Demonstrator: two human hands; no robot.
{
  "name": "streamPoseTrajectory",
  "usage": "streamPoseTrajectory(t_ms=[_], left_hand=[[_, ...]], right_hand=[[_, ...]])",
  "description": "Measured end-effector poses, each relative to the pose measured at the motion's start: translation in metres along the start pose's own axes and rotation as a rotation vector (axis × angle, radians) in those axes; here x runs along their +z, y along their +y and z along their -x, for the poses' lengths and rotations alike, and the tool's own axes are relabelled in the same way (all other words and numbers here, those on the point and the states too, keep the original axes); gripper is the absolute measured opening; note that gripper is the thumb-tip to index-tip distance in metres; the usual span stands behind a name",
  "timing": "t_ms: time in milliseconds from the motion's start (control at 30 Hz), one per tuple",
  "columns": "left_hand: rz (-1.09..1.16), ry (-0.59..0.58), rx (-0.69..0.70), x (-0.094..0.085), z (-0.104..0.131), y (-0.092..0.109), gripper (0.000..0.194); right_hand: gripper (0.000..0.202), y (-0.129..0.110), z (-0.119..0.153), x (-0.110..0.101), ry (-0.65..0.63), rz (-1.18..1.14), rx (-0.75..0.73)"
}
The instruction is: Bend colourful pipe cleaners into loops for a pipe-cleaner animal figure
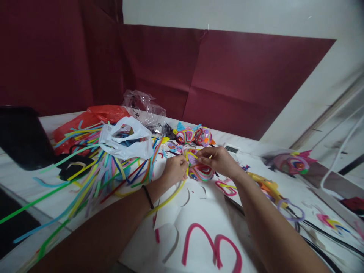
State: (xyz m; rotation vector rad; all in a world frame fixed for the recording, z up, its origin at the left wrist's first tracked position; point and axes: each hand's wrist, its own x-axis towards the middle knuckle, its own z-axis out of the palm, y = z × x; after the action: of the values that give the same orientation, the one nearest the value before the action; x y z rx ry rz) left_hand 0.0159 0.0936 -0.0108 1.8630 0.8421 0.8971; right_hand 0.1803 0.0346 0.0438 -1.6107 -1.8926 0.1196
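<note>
A long yellow pipe cleaner (169, 198) runs up from the paper, and my left hand (175, 168) pinches it near its bent upper part. My right hand (217, 160) is closed in a pinch on the other end of the same yellow pipe cleaner. Just behind and below my fingers sits a rounded craft piece (201, 173) covered in coiled pink, red and multicoloured strips, partly hidden by both hands. Beneath lies white paper (199, 212) with pencil outlines and pink pipe cleaner curves (214, 246). Right of the piece is a bent pink shape (226, 188).
To the left spreads a pile of loose pipe cleaners (106, 170) with a white plastic bag (126, 138) and a red bag (93, 117). Two finished-looking coiled pieces (193, 135) stand behind. A yellow glue gun (265, 185) and a pink fish-like piece (292, 163) are right.
</note>
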Motion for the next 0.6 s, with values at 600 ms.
streamPoseTrajectory(t_ms=[600], left_hand=[[0.13,0.024,-0.072,0.0038,-0.0066,-0.004,0.012]], right_hand=[[0.013,-0.0037,0.0002,0.0011,0.07,0.166,-0.016]])
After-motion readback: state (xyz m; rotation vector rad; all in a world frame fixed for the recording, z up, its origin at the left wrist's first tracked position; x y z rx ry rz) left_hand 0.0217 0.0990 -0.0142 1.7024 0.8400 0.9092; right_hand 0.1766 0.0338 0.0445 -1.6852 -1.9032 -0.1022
